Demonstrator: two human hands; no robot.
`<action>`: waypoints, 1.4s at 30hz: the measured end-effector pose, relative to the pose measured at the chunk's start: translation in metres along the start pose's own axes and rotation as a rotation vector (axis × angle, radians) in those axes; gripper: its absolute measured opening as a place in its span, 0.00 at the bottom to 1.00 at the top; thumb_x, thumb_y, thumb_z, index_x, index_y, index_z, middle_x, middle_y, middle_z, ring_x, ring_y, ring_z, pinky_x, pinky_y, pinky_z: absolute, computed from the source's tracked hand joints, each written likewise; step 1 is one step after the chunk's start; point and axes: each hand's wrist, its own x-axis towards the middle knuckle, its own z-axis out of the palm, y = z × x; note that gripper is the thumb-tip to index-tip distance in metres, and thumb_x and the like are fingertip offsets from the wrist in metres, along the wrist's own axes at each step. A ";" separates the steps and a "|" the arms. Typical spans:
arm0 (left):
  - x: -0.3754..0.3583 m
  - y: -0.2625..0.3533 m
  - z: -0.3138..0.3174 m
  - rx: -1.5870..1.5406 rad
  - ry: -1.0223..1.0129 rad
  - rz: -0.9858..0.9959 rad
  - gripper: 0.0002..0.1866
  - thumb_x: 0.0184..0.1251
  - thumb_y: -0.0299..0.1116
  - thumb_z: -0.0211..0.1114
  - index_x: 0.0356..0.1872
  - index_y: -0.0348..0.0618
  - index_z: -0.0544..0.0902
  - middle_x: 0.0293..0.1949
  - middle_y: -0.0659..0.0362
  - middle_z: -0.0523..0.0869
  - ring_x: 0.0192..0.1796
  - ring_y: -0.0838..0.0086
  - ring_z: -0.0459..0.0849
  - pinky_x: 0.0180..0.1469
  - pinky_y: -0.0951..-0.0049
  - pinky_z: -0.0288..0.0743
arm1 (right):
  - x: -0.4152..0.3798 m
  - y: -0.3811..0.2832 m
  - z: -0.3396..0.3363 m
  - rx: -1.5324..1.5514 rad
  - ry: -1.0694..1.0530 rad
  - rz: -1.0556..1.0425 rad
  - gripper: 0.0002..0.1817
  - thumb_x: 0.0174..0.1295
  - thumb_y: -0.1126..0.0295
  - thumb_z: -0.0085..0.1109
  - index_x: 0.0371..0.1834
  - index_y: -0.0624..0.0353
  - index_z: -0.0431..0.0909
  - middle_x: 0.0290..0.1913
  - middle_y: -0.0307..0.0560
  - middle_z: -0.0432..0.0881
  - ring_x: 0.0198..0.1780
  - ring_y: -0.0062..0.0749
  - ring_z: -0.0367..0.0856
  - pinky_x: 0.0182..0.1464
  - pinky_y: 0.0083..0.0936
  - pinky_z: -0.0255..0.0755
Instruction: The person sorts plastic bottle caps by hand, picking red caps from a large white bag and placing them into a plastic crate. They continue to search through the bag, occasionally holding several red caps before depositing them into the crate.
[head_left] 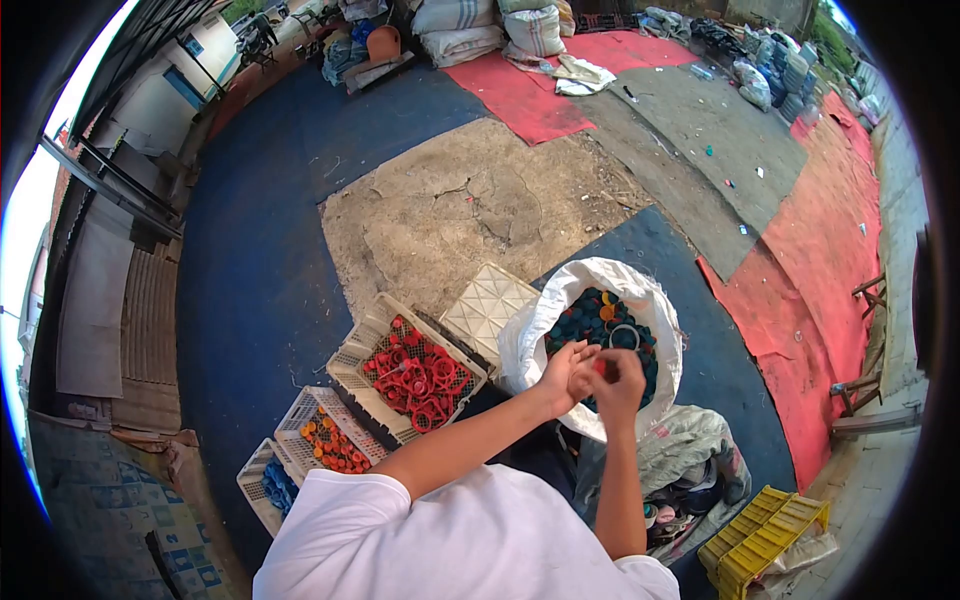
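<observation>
My left hand [565, 375] and my right hand [618, 380] meet over the near rim of a white sack [540, 320] filled with mostly dark blue bottle caps [590, 318]. A small red cap [600, 367] shows between the fingers of the two hands; which hand grips it I cannot tell. To the left stand white crates: one with red caps and rings [418, 375], one with orange caps [330, 445], one with blue caps [278, 487]. An upturned white crate [487, 308] lies beside the sack.
A yellow crate [762, 535] lies at the lower right beside a heap of cloth [690, 450]. Blue and red mats cover the ground around a patch of bare cracked concrete [470, 210]. Sacks and bundles are piled at the far edge [470, 30].
</observation>
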 end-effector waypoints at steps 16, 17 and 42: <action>-0.010 0.022 -0.020 -0.147 -0.119 0.046 0.18 0.80 0.44 0.56 0.61 0.48 0.82 0.49 0.59 0.90 0.48 0.65 0.87 0.58 0.58 0.79 | -0.005 0.137 0.031 -0.191 -0.433 0.446 0.20 0.65 0.61 0.64 0.57 0.60 0.81 0.53 0.54 0.84 0.51 0.39 0.83 0.52 0.33 0.78; -0.010 0.023 -0.022 -0.148 -0.123 0.045 0.18 0.80 0.44 0.56 0.61 0.48 0.81 0.49 0.59 0.89 0.48 0.65 0.87 0.58 0.58 0.79 | -0.008 0.157 0.045 -0.336 -0.530 0.342 0.22 0.65 0.61 0.63 0.61 0.58 0.80 0.59 0.56 0.81 0.58 0.44 0.80 0.56 0.39 0.77; 0.007 0.071 -0.046 0.043 0.180 -0.073 0.09 0.75 0.35 0.55 0.48 0.45 0.80 0.35 0.63 0.78 0.30 0.74 0.73 0.39 0.71 0.72 | -0.040 0.134 0.036 -0.838 -0.454 0.381 0.15 0.56 0.63 0.69 0.48 0.44 0.87 0.53 0.41 0.85 0.64 0.43 0.76 0.63 0.61 0.68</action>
